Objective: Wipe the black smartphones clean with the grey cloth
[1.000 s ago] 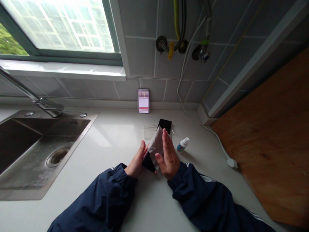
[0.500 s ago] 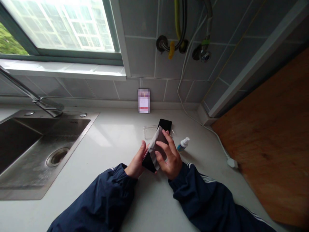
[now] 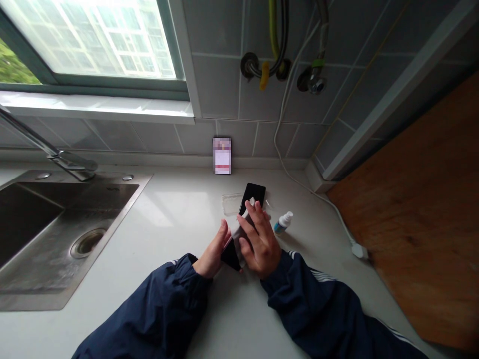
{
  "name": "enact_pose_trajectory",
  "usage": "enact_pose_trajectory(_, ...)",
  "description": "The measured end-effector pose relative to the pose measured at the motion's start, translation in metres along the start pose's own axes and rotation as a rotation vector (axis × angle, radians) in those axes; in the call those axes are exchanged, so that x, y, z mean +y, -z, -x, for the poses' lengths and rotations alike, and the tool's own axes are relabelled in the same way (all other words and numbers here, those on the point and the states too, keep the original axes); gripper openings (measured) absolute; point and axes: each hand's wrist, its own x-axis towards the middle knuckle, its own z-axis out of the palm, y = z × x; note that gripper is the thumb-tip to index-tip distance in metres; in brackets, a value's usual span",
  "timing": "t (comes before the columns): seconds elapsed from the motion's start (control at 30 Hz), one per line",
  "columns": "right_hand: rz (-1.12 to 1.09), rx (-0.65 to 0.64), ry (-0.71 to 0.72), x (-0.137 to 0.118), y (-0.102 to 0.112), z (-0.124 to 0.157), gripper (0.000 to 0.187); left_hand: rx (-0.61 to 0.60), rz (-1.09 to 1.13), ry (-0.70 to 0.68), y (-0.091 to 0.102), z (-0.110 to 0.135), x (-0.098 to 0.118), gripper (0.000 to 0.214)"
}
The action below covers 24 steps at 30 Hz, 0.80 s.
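Black and slim, a phone (image 3: 230, 258) is resting aslant over the white counter (image 3: 175, 219) in the left hand (image 3: 211, 255), seemingly for steadiness beneath a pale cloth (image 3: 238, 243); that thumb is pointing upward while the hidden fingers' squeeze isn't showing; the right hand (image 3: 262, 245) is lying across the cloth, its fingers loosely spread, a spray bottle (image 3: 283, 224) standing near

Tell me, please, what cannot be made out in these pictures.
In the head view:
- Slab: much of its face, hidden by the cloth and right grip.
- Left grip: most fingers, hidden behind the slab.
- Bottle: its label, too small to read.
- Panel: its content, pixelated.
- Faucet: cut off by the left edge.
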Motion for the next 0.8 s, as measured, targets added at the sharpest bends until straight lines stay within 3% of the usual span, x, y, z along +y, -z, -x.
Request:
enact_pose_trajectory(0.13,0.065,-0.100,0.097,0.006,0.001,0.001,0.066,-0.058,-0.079,0.031,-0.008,0.005,0.006,0.069)
enact_pose_trajectory(0.33,0.078,-0.213,0.153,0.009,0.000,0.001,0.082,-0.013,-0.042,-0.014,-0.015,0.002,0.007,0.074)
enact_pose_trajectory(0.57,0.069,-0.312,0.215,0.001,-0.003,0.005,0.090,0.201,0.082,-0.182,-0.007,-0.004,0.000,0.074)
enact_pose_trajectory(0.7,0.051,-0.342,0.231,-0.006,-0.005,0.008,0.090,0.173,0.116,-0.140,-0.008,-0.001,0.001,0.084)
enact_pose_trajectory(0.8,0.024,-0.390,0.233,-0.012,-0.005,0.010,0.092,0.246,0.120,-0.134,-0.012,0.003,0.004,0.087)
